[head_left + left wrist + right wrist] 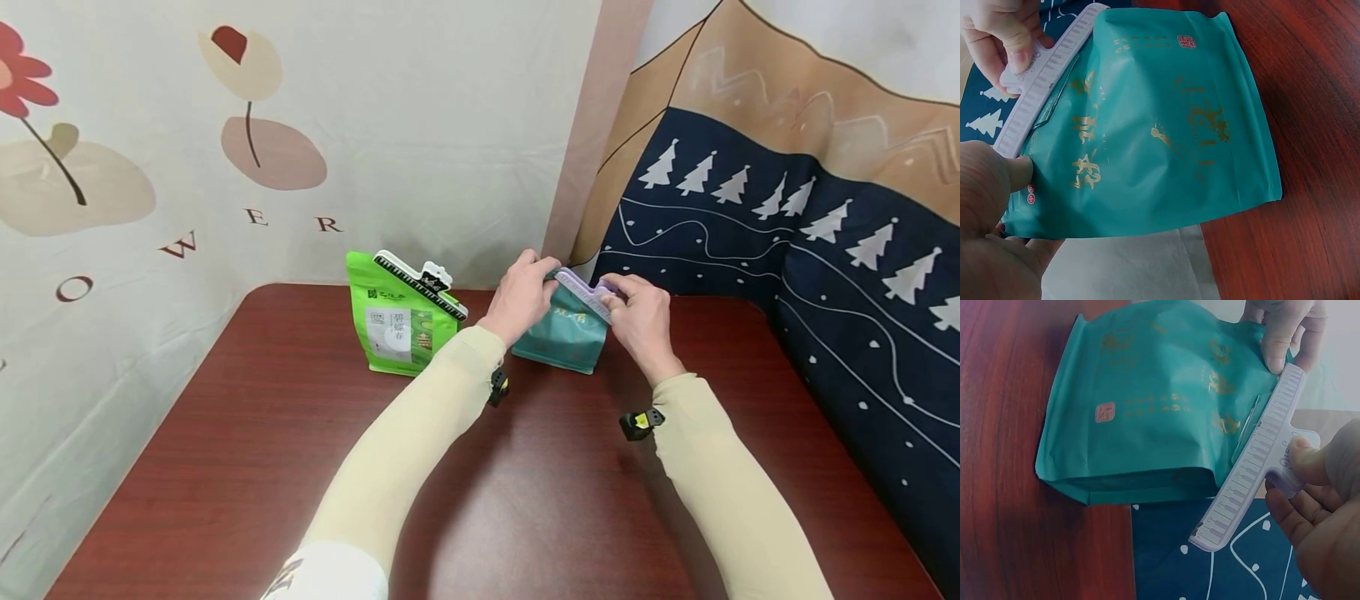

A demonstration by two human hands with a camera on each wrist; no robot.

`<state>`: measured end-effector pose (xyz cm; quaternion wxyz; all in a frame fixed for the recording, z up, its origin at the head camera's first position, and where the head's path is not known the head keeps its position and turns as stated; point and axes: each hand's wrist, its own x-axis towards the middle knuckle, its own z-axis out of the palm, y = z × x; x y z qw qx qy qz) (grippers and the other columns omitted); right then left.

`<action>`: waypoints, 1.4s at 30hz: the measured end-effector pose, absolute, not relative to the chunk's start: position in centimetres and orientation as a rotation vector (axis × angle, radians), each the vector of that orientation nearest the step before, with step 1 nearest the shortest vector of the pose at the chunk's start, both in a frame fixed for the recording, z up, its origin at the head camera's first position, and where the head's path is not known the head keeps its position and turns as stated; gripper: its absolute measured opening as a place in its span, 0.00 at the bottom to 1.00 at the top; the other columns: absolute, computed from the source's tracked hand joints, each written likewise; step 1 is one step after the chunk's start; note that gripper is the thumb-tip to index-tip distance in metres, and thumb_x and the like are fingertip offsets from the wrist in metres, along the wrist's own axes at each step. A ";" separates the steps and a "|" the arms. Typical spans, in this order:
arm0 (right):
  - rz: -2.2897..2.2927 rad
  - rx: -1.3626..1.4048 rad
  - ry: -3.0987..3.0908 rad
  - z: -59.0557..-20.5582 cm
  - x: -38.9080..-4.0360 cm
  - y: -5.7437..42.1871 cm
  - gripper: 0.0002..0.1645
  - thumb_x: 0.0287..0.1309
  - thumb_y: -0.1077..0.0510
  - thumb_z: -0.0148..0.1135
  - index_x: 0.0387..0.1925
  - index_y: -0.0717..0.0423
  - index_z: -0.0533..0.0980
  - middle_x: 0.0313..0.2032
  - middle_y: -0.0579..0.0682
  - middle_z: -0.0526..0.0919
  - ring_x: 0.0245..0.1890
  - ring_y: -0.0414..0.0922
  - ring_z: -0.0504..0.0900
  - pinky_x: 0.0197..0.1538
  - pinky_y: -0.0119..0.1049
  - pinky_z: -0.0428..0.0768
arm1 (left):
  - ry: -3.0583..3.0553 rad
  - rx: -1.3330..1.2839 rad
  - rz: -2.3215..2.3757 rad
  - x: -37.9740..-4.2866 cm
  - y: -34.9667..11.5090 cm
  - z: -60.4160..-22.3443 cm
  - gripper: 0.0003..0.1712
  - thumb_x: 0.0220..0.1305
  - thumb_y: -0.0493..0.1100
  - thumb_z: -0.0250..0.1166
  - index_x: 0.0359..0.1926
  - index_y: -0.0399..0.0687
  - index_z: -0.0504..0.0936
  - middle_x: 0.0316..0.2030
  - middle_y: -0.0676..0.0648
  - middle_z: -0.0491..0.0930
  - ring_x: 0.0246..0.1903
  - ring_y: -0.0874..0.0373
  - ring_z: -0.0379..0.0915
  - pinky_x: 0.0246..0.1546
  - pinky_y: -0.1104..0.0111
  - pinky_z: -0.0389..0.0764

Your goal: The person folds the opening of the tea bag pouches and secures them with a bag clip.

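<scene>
A teal pouch [564, 333] with gold lettering stands on the table. Across its top edge lies a lilac bag clip [1254, 456] printed with piano keys. My left hand [519, 298] pinches the pouch's upper left corner, thumb in front, beside one end of the clip. My right hand [642, 318] grips the clip's handle between thumb and fingers, as the right wrist view shows. Left of the hands stands a bright green pouch [360, 312], its top held by a white and black bag clip [420, 283].
Both pouches stand near the back of the dark red wooden table [540, 500]. A pale printed curtain [435, 125] hangs behind it, and a navy cloth with white trees [712, 225] runs along the right side.
</scene>
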<state>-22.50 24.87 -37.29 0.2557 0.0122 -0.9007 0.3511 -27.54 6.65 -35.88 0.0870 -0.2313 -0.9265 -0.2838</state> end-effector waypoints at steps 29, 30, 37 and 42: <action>0.954 0.063 -2.452 -36.8 -23.0 24.8 0.12 0.64 0.69 0.66 0.48 0.65 0.86 0.48 0.64 0.87 0.55 0.63 0.82 0.59 0.56 0.80 | -2.768 -0.628 -0.885 -27.8 6.4 -36.0 0.20 0.75 0.48 0.63 0.64 0.50 0.80 0.52 0.44 0.77 0.50 0.51 0.77 0.52 0.61 0.81; 0.949 0.073 -2.443 -36.8 -23.0 24.7 0.12 0.63 0.70 0.66 0.48 0.65 0.86 0.48 0.65 0.87 0.57 0.64 0.82 0.60 0.56 0.79 | -2.772 -0.627 -0.883 -27.7 6.4 -36.0 0.20 0.75 0.48 0.63 0.64 0.50 0.80 0.52 0.44 0.77 0.50 0.51 0.77 0.52 0.61 0.81; 0.942 0.087 -2.423 -36.6 -23.2 24.3 0.10 0.62 0.69 0.68 0.45 0.64 0.87 0.39 0.63 0.87 0.41 0.61 0.83 0.46 0.53 0.82 | -2.787 -0.618 -0.898 -27.7 6.4 -36.0 0.21 0.75 0.48 0.63 0.65 0.50 0.79 0.52 0.45 0.77 0.50 0.51 0.77 0.52 0.61 0.81; 0.955 0.069 -2.454 -36.4 -23.2 24.3 0.11 0.64 0.68 0.67 0.47 0.64 0.87 0.39 0.62 0.86 0.39 0.58 0.82 0.44 0.53 0.83 | -2.797 -0.616 -0.906 -27.7 6.3 -35.9 0.23 0.75 0.49 0.63 0.66 0.50 0.78 0.53 0.45 0.77 0.51 0.51 0.77 0.53 0.62 0.80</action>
